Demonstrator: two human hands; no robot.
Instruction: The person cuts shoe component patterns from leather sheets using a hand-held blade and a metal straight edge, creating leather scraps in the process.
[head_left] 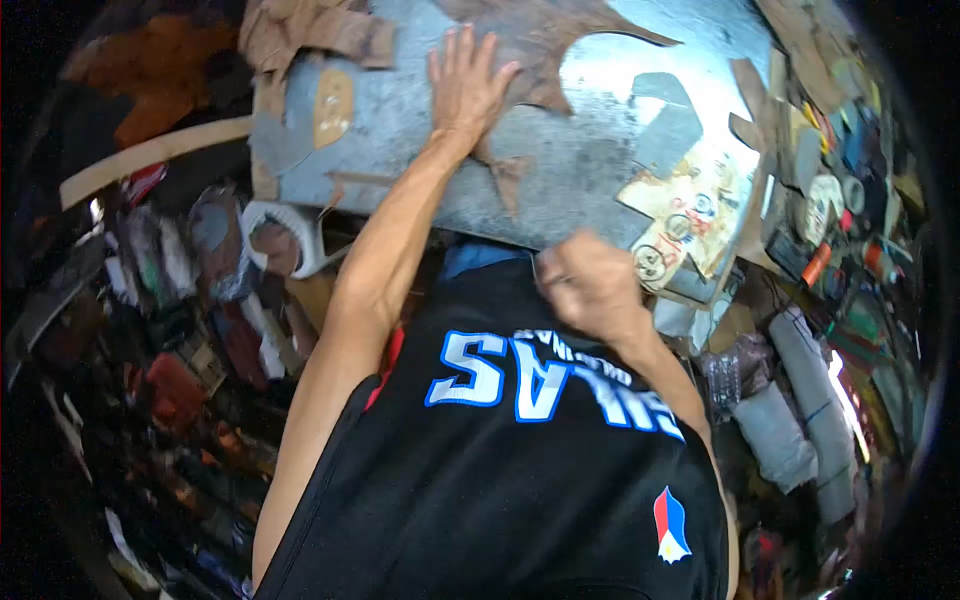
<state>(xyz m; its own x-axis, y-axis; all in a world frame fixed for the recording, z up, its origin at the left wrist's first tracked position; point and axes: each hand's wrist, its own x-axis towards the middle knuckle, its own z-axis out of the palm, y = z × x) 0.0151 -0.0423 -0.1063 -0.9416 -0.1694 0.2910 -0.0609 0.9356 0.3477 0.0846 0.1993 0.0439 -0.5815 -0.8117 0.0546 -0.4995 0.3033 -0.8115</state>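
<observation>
My left hand lies on the grey metal-topped table with its fingers spread, at the left part of a brown, irregular leather piece. Closer to my body, my right hand is curled into a blurred fist in front of my chest, by the table's near edge. Whatever it may hold is too small or hidden to make out. A narrow brown strip of the leather points toward the near edge.
A paper sheet with printed drawings lies at the table's right corner. Brown scraps are at the back left. A white plastic chair stands left of the table. Tools and an orange-capped item crowd the right side.
</observation>
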